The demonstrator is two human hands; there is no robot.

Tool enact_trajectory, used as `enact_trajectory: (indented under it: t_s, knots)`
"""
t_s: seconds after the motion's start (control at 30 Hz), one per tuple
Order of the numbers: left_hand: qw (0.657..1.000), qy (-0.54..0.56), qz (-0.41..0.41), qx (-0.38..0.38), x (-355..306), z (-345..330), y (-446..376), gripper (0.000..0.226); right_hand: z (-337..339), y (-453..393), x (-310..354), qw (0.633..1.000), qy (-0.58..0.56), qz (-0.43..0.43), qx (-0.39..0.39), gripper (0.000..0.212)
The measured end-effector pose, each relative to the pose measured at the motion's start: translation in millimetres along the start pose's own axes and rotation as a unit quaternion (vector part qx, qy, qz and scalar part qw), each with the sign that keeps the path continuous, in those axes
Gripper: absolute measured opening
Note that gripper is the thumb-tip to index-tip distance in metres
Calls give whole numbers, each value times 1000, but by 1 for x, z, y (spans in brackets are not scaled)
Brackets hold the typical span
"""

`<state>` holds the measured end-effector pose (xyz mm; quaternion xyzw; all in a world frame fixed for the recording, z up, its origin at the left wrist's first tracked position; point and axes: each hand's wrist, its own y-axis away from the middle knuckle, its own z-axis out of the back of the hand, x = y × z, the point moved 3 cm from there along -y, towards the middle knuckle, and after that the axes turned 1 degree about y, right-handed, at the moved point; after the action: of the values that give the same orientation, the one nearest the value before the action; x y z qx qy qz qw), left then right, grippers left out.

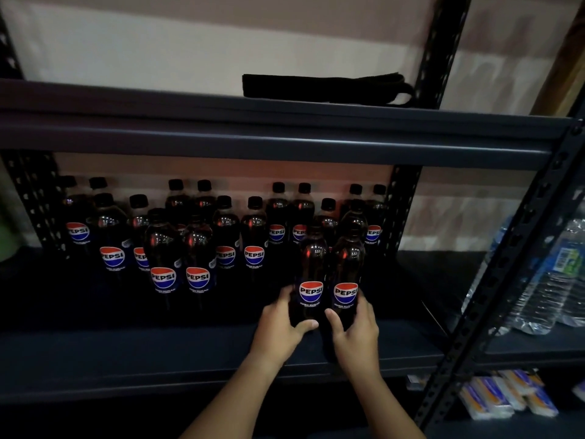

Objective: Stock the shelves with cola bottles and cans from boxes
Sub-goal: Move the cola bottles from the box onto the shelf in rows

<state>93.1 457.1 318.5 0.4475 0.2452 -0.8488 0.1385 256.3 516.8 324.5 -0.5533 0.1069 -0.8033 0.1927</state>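
Two dark cola bottles with red, white and blue labels stand upright side by side near the front of the dark shelf (pixel 95 350). My left hand (pixel 278 327) grips the left bottle (pixel 311 270) low on its body. My right hand (pixel 356 331) grips the right bottle (pixel 346 267) the same way. Behind them and to the left, several more cola bottles (pixel 196 248) stand in rows with labels facing out.
A black folded strap (pixel 323 87) lies on the upper shelf. Perforated black uprights (pixel 493 274) frame the bay. Packs of water bottles (pixel 550 274) fill the neighbouring shelf on the right, and small white and blue packets (pixel 506 394) lie below them.
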Motion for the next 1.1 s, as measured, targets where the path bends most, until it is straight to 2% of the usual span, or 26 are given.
enact_trajectory:
  t_s: [0.6, 0.8, 1.1]
  knots:
    - [1000, -7, -17, -6, -51, -113, -32, 93, 73, -66, -57, 999, 41, -33, -2, 76]
    - [1000, -12, -23, -17, -60, -132, -38, 90, 82, -79, -66, 998, 40, -35, -30, 74]
    - [999, -2, -15, -28, -60, -146, -43, 87, 81, -85, -66, 997, 23, -73, -30, 78]
